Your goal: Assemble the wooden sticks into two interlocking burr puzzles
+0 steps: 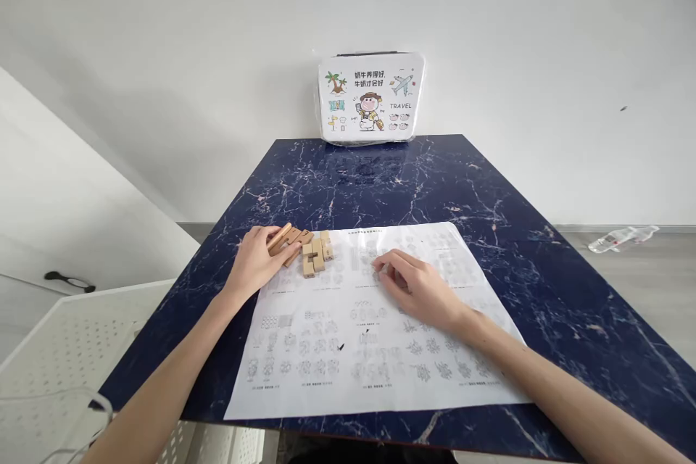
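- Table (446,188): dark blue, white-veined; good flat working surface.
- Printed sheet (293,395): lies on the table, rows of small line diagrams; detail too fine to read. Forearms best kept light so it does not slide or crease.
- Right hand (416,286): over the sheet, fingers curled, fingertips close together. Grip looks narrow; cannot tell whether anything sits beneath them. Judged useful as a pointer at a diagram, provided the palm covers little print.
- Left hand (253,261): thumb and fingers to either side of the darker pieces, touching them, moderate spread; cannot tell whether gripping or merely bracing. Light, even pressure advised.
- Pale wooden pieces (319,265): grouped at the sheet's upper left, notched, just beside the left thumb. Nudge them gently; keep the notches visible.
- Darker wooden pieces (292,235): slanted in a row at the sheet's upper-left corner. Handle singly; a squeeze might scatter the row.
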